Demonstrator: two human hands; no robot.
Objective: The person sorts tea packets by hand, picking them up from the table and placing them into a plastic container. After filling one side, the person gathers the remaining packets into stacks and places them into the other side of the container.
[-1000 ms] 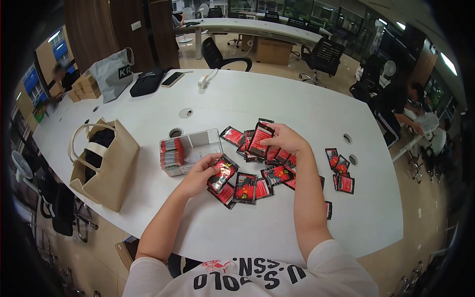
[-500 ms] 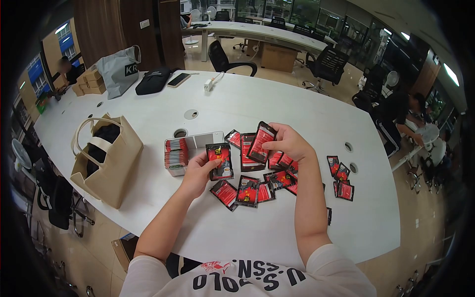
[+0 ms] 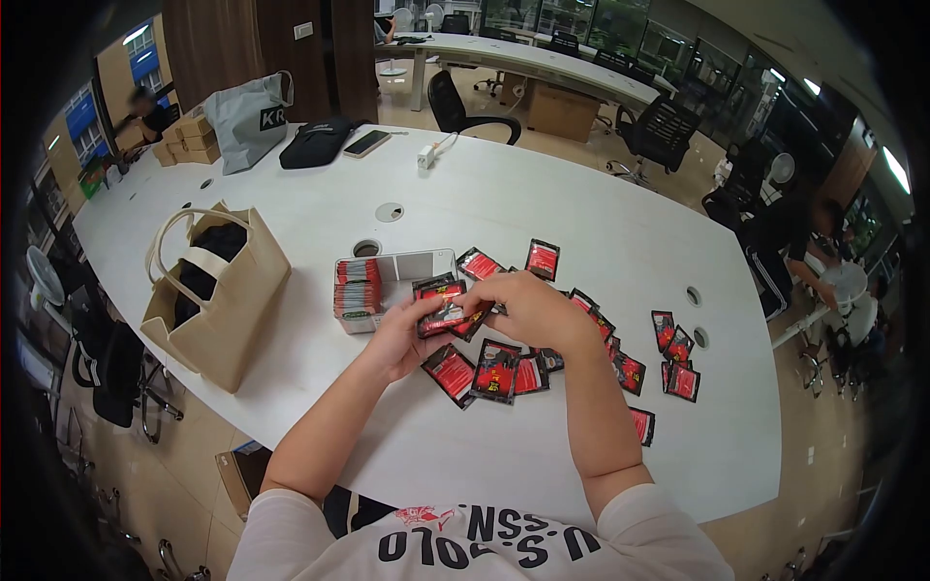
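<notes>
My left hand [image 3: 399,339] is closed on several red and black sachets [image 3: 446,308], held just right of an open box [image 3: 417,263]. From the right, my right hand [image 3: 541,308] reaches over with its fingers closed at the same bunch, gripping a sachet [image 3: 470,327] whose lower edge pokes out beneath. Upright sachets [image 3: 357,290] fill the left part of the box. More sachets lie loose on the table around my hands, among them one [image 3: 497,370] in front and one [image 3: 543,259] behind. The right fingertips are partly hidden.
A cream tote bag [image 3: 232,320] stands to the left on the white table [image 3: 542,455]. Farther back are a grey bag [image 3: 242,131], a black pouch [image 3: 315,143], a phone [image 3: 367,144] and a white charger [image 3: 426,156]. Several sachets [image 3: 682,380] lie far right. Other people sit at both sides.
My right hand has moved left and down with its sachet, meeting the sachets in my left hand. The sachets at right of centre lie differently now. The view has shifted slightly.
</notes>
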